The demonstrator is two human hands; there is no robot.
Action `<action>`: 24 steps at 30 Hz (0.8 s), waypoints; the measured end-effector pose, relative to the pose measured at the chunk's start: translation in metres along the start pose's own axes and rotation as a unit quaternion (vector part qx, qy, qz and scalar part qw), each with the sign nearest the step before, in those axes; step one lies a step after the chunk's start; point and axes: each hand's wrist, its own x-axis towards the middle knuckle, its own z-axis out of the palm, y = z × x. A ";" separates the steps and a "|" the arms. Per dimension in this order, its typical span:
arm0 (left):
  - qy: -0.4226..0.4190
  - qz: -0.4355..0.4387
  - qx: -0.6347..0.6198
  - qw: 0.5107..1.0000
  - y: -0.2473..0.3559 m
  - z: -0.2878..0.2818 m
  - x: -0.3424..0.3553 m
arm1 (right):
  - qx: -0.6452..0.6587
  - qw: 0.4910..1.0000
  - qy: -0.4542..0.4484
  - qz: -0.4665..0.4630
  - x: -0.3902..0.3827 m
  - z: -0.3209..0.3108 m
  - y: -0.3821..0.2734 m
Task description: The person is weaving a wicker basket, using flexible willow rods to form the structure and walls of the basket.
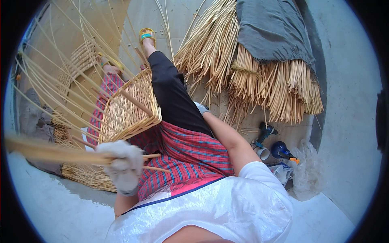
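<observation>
My left hand (pixel 125 164), in a whitish work glove, is closed round a bundle of wicker rods (pixel 60 151). The bundle is blurred toward its left end, and a few rod ends stick out on the hand's right side. Just above this hand, a partly woven wicker basket (pixel 131 106) leans between my legs. Long pale stakes fan out from it to the upper left, and thicker wooden sticks stand at its corners. My right hand (pixel 201 107), also gloved, is beside my black-trousered thigh; its fingers are mostly hidden.
Large bundles of cut wicker rods (pixel 214 44) lie at the far right, partly under a grey cloth (pixel 273 28). Nearer on the right are a cordless drill (pixel 265 133), a blue spray bottle (pixel 279 150) and clear plastic bags (pixel 306 172). A flat woven piece (pixel 83 56) lies far left.
</observation>
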 end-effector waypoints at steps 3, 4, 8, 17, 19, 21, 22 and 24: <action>0.007 -0.111 0.129 0.985 -0.034 -0.005 -0.004 | -0.086 0.992 -0.011 0.093 0.021 0.010 -0.034; -0.004 -0.177 0.109 0.978 -0.042 -0.010 -0.002 | -0.116 0.985 -0.009 0.127 0.024 0.011 -0.040; 0.075 -0.258 0.110 0.957 -0.082 -0.013 -0.001 | -0.150 0.966 0.124 0.169 0.061 -0.010 -0.071; 0.025 -0.339 0.025 0.940 -0.114 0.006 0.016 | 0.511 0.783 0.251 0.249 0.154 -0.123 -0.022; 0.033 -0.327 0.019 0.944 -0.106 -0.005 0.013 | 0.358 0.827 0.308 0.305 0.167 -0.107 -0.054; 0.029 -0.329 0.013 0.944 -0.106 -0.004 0.014 | 0.177 0.885 0.345 0.257 0.162 -0.106 -0.045; 0.039 -0.328 0.016 0.944 -0.103 -0.007 0.011 | -0.006 0.915 0.354 0.195 0.162 -0.096 -0.058; 0.034 -0.327 0.022 0.944 -0.104 -0.006 0.012 | 0.364 0.838 0.336 0.228 0.163 -0.103 -0.047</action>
